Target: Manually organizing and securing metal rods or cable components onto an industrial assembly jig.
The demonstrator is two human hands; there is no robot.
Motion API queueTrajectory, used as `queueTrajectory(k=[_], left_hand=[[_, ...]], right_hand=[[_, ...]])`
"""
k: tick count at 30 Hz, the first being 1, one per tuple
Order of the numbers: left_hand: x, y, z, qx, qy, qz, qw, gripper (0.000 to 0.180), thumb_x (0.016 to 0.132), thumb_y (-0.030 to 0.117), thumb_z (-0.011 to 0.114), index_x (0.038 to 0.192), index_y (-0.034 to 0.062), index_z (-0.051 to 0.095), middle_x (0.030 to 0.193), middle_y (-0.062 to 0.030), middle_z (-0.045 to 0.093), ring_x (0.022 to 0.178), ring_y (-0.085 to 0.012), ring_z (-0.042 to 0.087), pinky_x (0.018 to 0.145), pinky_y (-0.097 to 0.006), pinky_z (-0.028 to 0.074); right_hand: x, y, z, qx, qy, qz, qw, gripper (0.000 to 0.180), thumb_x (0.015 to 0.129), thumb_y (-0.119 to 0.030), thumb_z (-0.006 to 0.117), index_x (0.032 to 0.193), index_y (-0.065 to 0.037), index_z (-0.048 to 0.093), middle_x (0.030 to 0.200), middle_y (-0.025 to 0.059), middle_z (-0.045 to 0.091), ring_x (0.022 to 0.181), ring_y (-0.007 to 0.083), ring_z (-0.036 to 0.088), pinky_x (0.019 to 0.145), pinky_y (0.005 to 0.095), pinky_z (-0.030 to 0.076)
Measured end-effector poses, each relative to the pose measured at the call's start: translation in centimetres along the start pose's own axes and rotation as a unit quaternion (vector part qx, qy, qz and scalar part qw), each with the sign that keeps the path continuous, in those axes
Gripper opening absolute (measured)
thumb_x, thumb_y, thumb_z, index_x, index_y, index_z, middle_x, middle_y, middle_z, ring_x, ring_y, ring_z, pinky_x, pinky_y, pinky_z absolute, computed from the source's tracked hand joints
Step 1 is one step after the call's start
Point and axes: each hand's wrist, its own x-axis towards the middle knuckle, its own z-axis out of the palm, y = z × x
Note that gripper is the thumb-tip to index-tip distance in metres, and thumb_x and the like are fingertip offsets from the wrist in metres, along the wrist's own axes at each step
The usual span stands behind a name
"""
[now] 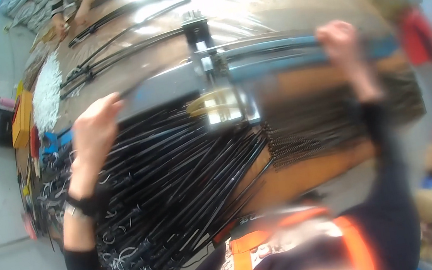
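Note:
My left hand (95, 126) is raised left of a bench-top machine (222, 112), its fingers pinched on a thin dark rod (155, 74). That rod slants from the fingertips toward the machine. On the other side, my right hand (339, 41) is closed in a fist over the end of a blue rail (275, 45) and smeared by motion. A thin straight line runs from the machine toward this fist, but what lies inside the fingers is hidden. Below the left hand spreads a heap of long black rods (174, 156), many with white loops at their near ends.
Long dark coiled springs (307, 140) lie in a pile right of the machine. More black rods (124, 16) rest at the far left, near another person's hand (61, 26). White small pieces (48, 91) and a yellow box (22, 119) sit along the left edge.

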Motion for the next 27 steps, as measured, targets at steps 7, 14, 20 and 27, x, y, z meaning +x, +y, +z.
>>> queueTrajectory(k=[7,14,20,27], left_hand=[[8.8,6.7,9.7,-0.087,-0.01,0.099,0.991,0.016,0.092,0.021,0.06,0.085,0.0072,0.059,0.075,-0.0121,0.063,0.067,-0.032,0.063,0.058,-0.039,0.051],[8.1,6.6,9.2,-0.066,-0.041,0.053,0.996,0.016,0.09,0.024,0.063,0.085,0.0087,0.061,0.072,-0.0106,0.062,0.066,-0.0301,0.063,0.059,-0.04,0.05],[7.6,5.9,11.4,-0.061,0.077,0.069,0.993,0.017,0.088,0.026,0.064,0.086,0.0097,0.063,0.073,-0.0082,0.062,0.069,-0.0273,0.064,0.062,-0.039,0.05],[6.8,5.4,10.4,-0.043,0.056,0.054,0.996,0.016,0.088,0.026,0.065,0.086,0.0104,0.063,0.072,-0.0075,0.061,0.07,-0.0259,0.064,0.062,-0.037,0.05]], right_hand=[[-5.3,5.0,-1.8,-0.067,-0.01,0.055,0.996,0.006,0.088,-0.011,0.061,0.091,-0.007,0.064,0.085,0.0096,0.063,0.089,0.0278,0.059,0.084,0.041,0.043],[-5.1,3.9,-0.2,-0.057,0.018,0.083,0.995,0.009,0.091,-0.014,0.063,0.095,-0.005,0.062,0.087,0.009,0.061,0.09,0.0284,0.057,0.09,0.0397,0.041],[-4.7,3.5,-0.1,-0.036,0.007,0.118,0.992,0.009,0.093,-0.014,0.061,0.095,-0.005,0.062,0.088,0.0091,0.06,0.091,0.0278,0.056,0.091,0.0382,0.041],[-4.9,3.4,0.0,-0.057,0.016,0.094,0.994,0.009,0.092,-0.012,0.063,0.096,-0.005,0.062,0.089,0.0099,0.061,0.091,0.028,0.056,0.09,0.0381,0.041]])
